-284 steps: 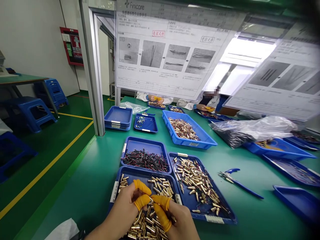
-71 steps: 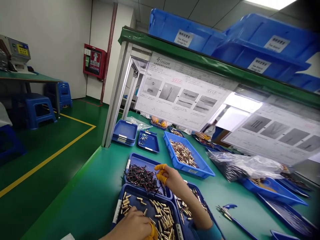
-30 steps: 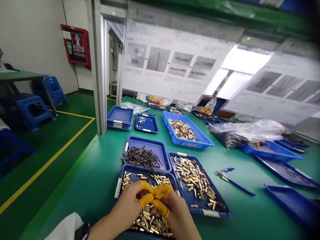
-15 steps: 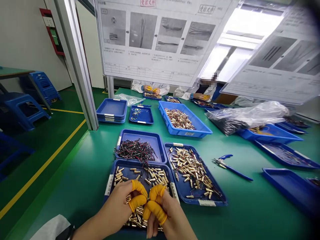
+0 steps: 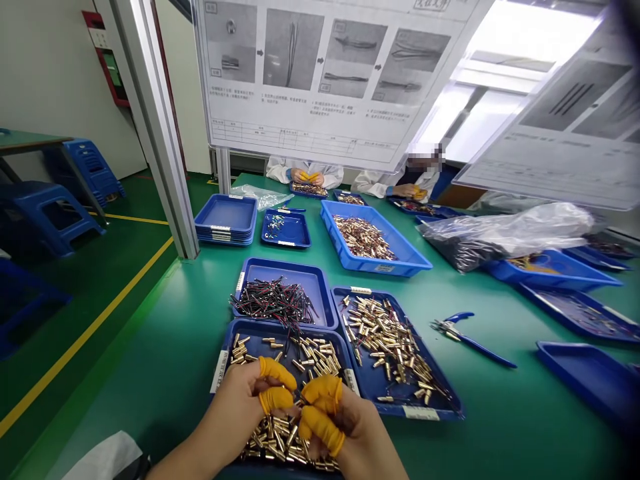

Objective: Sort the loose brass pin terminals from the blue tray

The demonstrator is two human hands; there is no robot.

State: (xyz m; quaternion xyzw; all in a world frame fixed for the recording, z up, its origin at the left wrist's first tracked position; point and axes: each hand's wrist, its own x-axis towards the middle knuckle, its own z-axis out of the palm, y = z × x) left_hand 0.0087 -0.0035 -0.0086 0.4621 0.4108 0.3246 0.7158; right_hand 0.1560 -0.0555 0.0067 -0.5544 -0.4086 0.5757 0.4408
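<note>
My left hand (image 5: 253, 393), in yellow finger cots on thumb and forefinger, is closed in a pinch. Facing it, my right hand (image 5: 345, 417) also pinches, with yellow cots on its fingertips. A thin dark wire (image 5: 299, 395) shows in the small gap between the fingertips; most of it is hidden. Both hands hover over a blue tray (image 5: 227, 331) of loose brass sleeves (image 5: 280, 437). Behind it, another tray (image 5: 320, 277) holds a heap of black and red wires (image 5: 273, 300), some hanging over the front rim. To the right, a tray (image 5: 453, 403) carries brass pieces with wires attached (image 5: 385, 333).
Blue-handled pliers (image 5: 470, 339) lie on the green table right of the trays. Farther back are a large blue bin (image 5: 410, 263) of brass parts, stacked trays (image 5: 225, 227) and a plastic bag (image 5: 510, 230). A metal post (image 5: 155, 133) rises at left; instruction sheets (image 5: 310, 127) hang overhead. Co-workers' hands (image 5: 310, 179) work opposite.
My fingertips have drawn slightly apart, the right hand shifting right, so that the thin dark wire shows between them. The whole view has shifted a little.
</note>
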